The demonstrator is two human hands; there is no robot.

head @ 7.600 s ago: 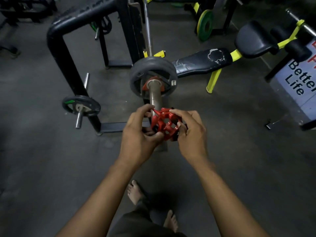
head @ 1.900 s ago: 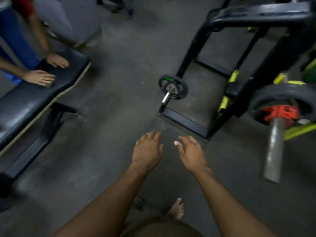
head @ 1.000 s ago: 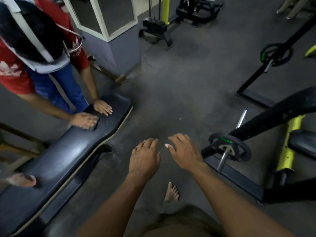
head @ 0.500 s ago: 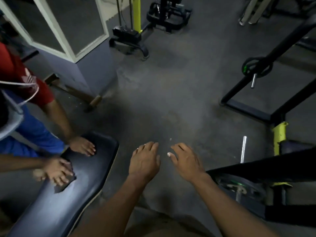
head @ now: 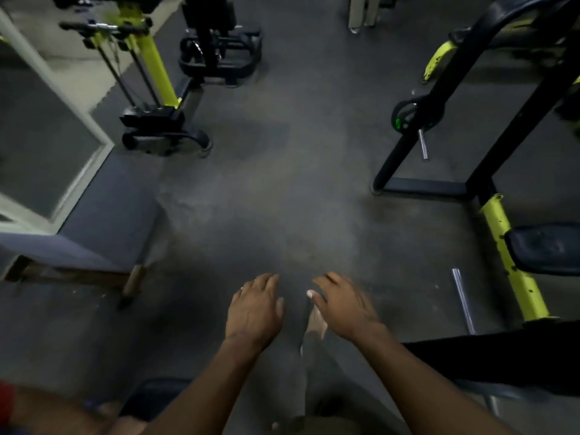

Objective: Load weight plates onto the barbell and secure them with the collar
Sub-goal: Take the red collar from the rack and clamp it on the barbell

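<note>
My left hand (head: 255, 309) and my right hand (head: 342, 304) hover side by side over the dark gym floor, palms down, fingers loosely spread, holding nothing. A small black weight plate (head: 408, 116) with a green mark hangs on a storage peg of the black rack (head: 452, 80) at the upper right. A bare steel peg (head: 463, 299) sticks out lower on the right. The loaded barbell and its red collar are out of view.
A black and yellow cable machine (head: 157, 89) stands at the upper left, beside a grey framed partition (head: 62, 171). A yellow post (head: 508, 255) and a black pad (head: 546, 249) are at the right. Another person's arm (head: 47, 409) shows at the bottom left.
The view has swung away from the barbell and past the bench with the other person. Both my hands stay empty in front of me; the racked plate now sits further off at upper right.
</note>
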